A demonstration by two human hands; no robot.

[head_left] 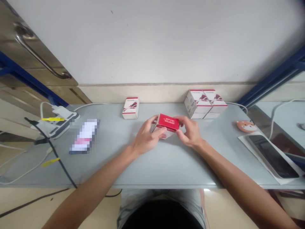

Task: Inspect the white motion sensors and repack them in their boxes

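Between my hands is a small red and white detector box (168, 122), its red end with white print facing up toward me. My left hand (148, 135) grips its left side, thumb across the front. At the right edge, the fingers and thumb of my right hand (190, 129) close on the box's corner. The box is over the middle of the grey-blue table (164, 170); whether its bottom touches the surface is hard to see. Behind it to the left stands a single similar box (130, 108). A group of similar white and red boxes (202, 103) sits to the back right.
A phone with a lit, blurred screen (84, 136) lies at left, near a power strip (63, 122) with plugs and cables. At right are a dark-screened phone (273, 156) on white paper and an orange animal-face item (246, 126). A wall (162, 41) rises behind the table.
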